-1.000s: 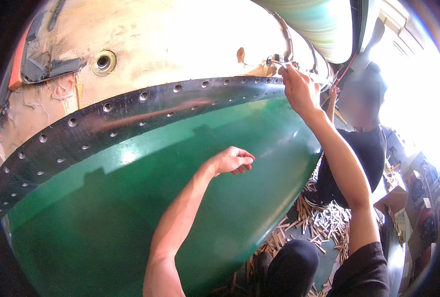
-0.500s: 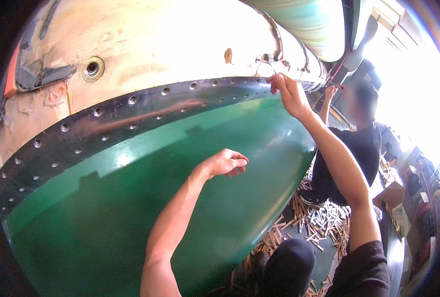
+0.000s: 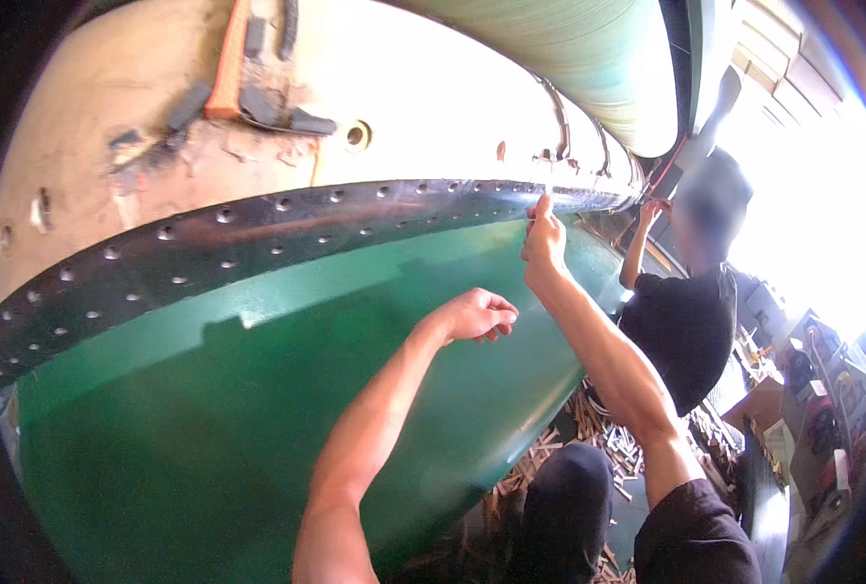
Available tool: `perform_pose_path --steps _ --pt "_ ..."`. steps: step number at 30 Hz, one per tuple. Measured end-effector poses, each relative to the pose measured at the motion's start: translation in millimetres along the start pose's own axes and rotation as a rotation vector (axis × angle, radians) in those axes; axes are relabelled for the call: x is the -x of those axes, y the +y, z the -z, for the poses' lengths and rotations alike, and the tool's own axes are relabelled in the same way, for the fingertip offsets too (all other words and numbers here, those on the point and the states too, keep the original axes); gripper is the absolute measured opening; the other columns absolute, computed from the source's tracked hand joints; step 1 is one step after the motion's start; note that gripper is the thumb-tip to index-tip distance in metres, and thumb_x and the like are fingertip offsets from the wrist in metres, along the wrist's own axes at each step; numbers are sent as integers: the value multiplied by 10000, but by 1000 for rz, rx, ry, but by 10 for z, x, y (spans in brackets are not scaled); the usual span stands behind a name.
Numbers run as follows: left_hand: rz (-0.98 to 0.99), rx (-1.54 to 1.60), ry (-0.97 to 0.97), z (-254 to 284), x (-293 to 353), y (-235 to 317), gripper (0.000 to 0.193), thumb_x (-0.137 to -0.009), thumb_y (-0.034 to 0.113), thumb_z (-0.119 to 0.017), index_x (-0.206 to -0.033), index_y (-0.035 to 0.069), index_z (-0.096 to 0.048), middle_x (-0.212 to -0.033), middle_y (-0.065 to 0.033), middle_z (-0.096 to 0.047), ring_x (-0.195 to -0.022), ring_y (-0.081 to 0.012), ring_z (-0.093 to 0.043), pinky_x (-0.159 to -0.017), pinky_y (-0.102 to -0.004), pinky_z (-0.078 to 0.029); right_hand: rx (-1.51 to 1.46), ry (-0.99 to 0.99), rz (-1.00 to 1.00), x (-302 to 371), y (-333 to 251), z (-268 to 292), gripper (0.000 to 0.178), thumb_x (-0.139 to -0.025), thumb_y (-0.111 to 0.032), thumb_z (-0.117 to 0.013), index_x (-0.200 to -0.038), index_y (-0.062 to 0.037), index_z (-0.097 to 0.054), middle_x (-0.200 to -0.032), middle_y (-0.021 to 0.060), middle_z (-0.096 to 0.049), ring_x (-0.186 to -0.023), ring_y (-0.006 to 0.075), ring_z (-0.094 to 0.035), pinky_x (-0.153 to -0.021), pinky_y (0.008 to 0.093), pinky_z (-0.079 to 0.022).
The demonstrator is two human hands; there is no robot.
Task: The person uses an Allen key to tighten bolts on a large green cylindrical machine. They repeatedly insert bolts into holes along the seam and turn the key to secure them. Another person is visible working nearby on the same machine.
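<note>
My right hand (image 3: pixel 544 241) reaches up to the dark metal strip (image 3: pixel 287 216), its fingertips pinched together against the far stretch of it. What those fingers hold, if anything, is too small to make out. Rows of round holes run along the strip, which borders a large pale curved form (image 3: pixel 433 107). Lower and to the left, my left hand (image 3: pixel 479 316) hovers with curled fingers in front of a glossy green curved surface (image 3: pixel 257 419). Whatever may be inside its grip is hidden.
Another person (image 3: pixel 691 321) in dark clothes crouches at the right, a hand raised near the strip's far end. Thin wood scraps (image 3: pixel 535 465) litter the floor. A striped greenish curved body (image 3: pixel 589 58) hangs overhead. An orange piece (image 3: pixel 228 73) sits on the pale form.
The view has shifted left, bringing more of the pale form's left end in. My right hand has come down from the form's edge to the strip. My left hand keeps its curled shape.
</note>
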State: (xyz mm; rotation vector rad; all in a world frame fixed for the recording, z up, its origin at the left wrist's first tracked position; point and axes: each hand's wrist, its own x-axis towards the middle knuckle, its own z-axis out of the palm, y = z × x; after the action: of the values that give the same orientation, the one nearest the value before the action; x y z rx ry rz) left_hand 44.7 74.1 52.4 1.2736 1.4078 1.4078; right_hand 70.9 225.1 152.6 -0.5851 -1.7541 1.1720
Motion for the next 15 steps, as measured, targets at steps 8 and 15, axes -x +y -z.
perform_pose_path --steps 8,15 --pt "4 -27 -144 28 192 17 415 -978 325 -634 -1283 44 -635 -1055 -48 -715 -889 -155 -647 -767 -324 -530 -329 -83 -407 582 -602 -75 362 -1040 -484 -501 -939 -139 -545 -680 -44 -401 -536 82 -342 -468 266 -270" --pt "24 117 41 120 -67 -225 413 -978 341 -624 -1270 49 -637 -1042 -57 -706 -866 -149 -643 -752 -315 -524 -31 -356 107 333 -308 286 326 -1061 -378 -507 -1148 -83 -616 -801 19 -632 -721 134 -640 -638 282 -469"
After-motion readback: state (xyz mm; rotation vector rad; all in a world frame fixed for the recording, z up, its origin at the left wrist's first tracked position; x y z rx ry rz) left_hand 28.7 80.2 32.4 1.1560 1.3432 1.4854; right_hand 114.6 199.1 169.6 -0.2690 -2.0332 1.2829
